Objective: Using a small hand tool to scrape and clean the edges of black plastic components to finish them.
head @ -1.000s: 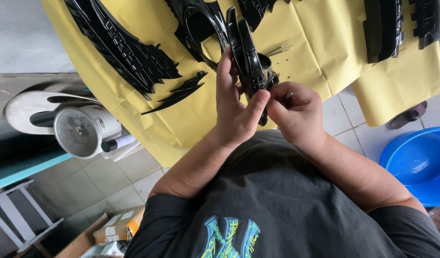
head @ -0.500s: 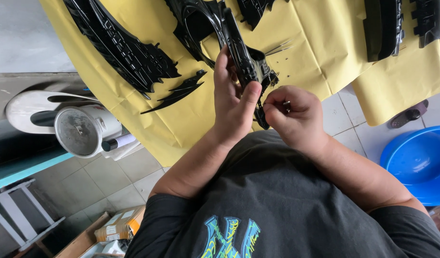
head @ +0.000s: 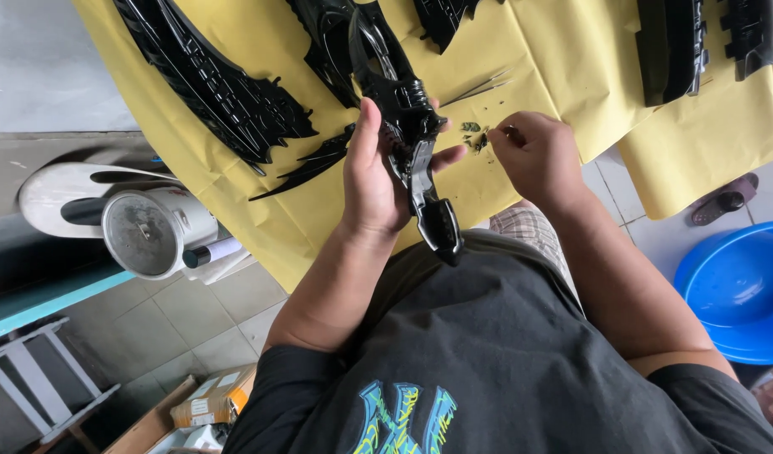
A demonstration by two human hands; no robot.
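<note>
My left hand (head: pixel 374 172) grips a long glossy black plastic part (head: pixel 407 126), holding it lengthwise over the yellow paper sheet (head: pixel 277 59). Its lower end points toward my chest. My right hand (head: pixel 533 155) is off to the right of the part, fingertips pinched together just above a small heap of dark green bits (head: pixel 473 134) on the paper. Whether something tiny sits between those fingers is too small to tell.
More black plastic pieces lie on the paper: a long spiky one (head: pixel 210 80) at left, two bars (head: pixel 672 46) at upper right. A white rice cooker (head: pixel 155 227) stands at left, a blue basin (head: pixel 735 290) at right, a sandal (head: pixel 723 202) on the tiled floor.
My right hand has left the black part and moved right to the green bits. My left hand now holds the part alone, tilted more upright.
</note>
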